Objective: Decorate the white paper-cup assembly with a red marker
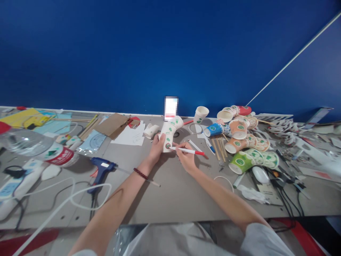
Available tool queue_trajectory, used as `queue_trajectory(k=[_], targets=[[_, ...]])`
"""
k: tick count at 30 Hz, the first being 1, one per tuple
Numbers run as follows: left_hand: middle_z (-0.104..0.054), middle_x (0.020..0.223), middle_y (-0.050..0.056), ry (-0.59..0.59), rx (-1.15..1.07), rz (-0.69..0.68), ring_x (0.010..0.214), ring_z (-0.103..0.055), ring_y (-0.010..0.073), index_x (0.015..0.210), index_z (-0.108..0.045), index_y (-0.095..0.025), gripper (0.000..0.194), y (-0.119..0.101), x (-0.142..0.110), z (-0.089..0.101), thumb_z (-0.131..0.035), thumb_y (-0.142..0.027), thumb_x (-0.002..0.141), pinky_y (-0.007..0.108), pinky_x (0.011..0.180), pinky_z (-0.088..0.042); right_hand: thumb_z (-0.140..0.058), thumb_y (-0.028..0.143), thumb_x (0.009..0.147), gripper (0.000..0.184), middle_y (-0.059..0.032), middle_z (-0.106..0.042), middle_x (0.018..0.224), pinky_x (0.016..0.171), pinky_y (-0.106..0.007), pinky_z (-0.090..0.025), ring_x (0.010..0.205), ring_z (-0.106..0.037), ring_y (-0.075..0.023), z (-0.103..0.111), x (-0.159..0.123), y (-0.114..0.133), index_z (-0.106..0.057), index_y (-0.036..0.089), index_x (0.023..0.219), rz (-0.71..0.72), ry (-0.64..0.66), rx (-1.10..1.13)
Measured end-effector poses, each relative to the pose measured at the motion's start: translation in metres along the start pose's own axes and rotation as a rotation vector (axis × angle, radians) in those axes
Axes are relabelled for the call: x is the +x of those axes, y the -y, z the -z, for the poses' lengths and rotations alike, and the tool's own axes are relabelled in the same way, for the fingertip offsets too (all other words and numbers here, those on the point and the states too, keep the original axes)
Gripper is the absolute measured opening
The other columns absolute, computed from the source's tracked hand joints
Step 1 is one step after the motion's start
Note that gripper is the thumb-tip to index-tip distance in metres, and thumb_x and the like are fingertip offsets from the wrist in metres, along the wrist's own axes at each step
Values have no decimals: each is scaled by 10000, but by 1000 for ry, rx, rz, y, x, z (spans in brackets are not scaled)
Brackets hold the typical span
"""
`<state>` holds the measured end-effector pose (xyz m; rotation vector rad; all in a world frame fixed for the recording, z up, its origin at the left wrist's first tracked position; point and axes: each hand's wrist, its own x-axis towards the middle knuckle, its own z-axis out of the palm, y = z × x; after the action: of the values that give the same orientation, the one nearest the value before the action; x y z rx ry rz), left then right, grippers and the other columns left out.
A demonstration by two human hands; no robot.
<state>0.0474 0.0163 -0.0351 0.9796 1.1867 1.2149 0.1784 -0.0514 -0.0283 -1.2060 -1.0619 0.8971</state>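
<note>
My left hand [157,146] is closed around a curved piece of joined white paper cups [168,132] with green printed marks, held above the middle of the table. Between the fingers of my right hand [185,157] is a white marker pen [188,150] with a red end. Its tip meets the cup's lower part, by a round green-and-red emblem [167,146]. Just behind the cups, a bright screen [171,106] leans at the wall. A cut white cup [151,131] lies left of my hands, and a white paper cup [201,114] stands to the right.
Joined colored cups, including a green one [242,161] and a blue one [213,129], lie at right. Leftward are a blue glue gun [102,170], a large bottle [37,147], a power strip [25,181] and loose cables. Cardboard [113,125] lies near the blue wall [119,53].
</note>
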Motion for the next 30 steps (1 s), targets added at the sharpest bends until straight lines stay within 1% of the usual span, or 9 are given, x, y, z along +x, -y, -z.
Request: queue_trajectory(k=[3, 7, 14, 18, 24, 27, 30], targets=[[-731, 1022, 97, 3, 1, -11, 927, -699, 226, 1077, -616, -187, 473, 0, -1, 0, -674, -602, 858, 349, 817, -564, -753, 604, 735, 421, -10, -645, 642, 428, -240, -440, 626, -673, -197, 0, 0, 0, -530, 248, 729, 3, -4, 4], [-730, 1043, 98, 4, 15, 0, 935, -698, 228, 1088, -621, -188, 490, -1, -2, 0, -667, -616, 855, 341, 809, -561, -754, 601, 729, 414, -13, -657, 669, 421, -236, -435, 632, -671, -192, -1, 0, 0, -539, 247, 732, 5, -14, 3], [-725, 1021, 90, 4, 2, 9, 904, -696, 217, 1102, -613, -184, 453, 1, 0, 0, -659, -571, 870, 344, 811, -559, -736, 608, 742, 415, 10, -616, 600, 411, -243, -421, 570, -635, -178, -1, -1, 2, -510, 258, 741, -1, -1, -10], [-725, 1053, 102, 7, 2, -10, 923, -694, 219, 1119, -609, -184, 429, 4, 1, 1, -644, -549, 895, 346, 822, -557, -741, 627, 739, 434, -2, -635, 610, 410, -254, -425, 561, -635, -182, -1, -1, 2, -512, 258, 740, 2, -11, 4], [-719, 1033, 100, 23, -6, -6, 925, -697, 230, 1110, -604, -187, 471, 3, -1, 1, -648, -595, 877, 356, 825, -558, -753, 646, 730, 461, -38, -709, 685, 398, -247, -404, 574, -643, -181, -2, 0, -1, -513, 253, 739, -5, -30, 28], [-721, 1029, 95, 20, -3, -6, 932, -698, 234, 1110, -603, -193, 483, 1, -2, 0, -662, -603, 862, 357, 824, -560, -760, 650, 724, 468, -42, -723, 714, 386, -248, -395, 525, -612, -161, -1, 0, -2, -518, 250, 745, -11, -27, 37], [-722, 1050, 98, 3, 14, 2, 956, -697, 237, 1102, -604, -194, 487, -1, -3, 0, -673, -606, 851, 348, 825, -556, -765, 640, 727, 467, -15, -688, 666, 376, -246, -376, 433, -525, -120, -1, 0, -2, -513, 247, 741, -21, -22, 34]])
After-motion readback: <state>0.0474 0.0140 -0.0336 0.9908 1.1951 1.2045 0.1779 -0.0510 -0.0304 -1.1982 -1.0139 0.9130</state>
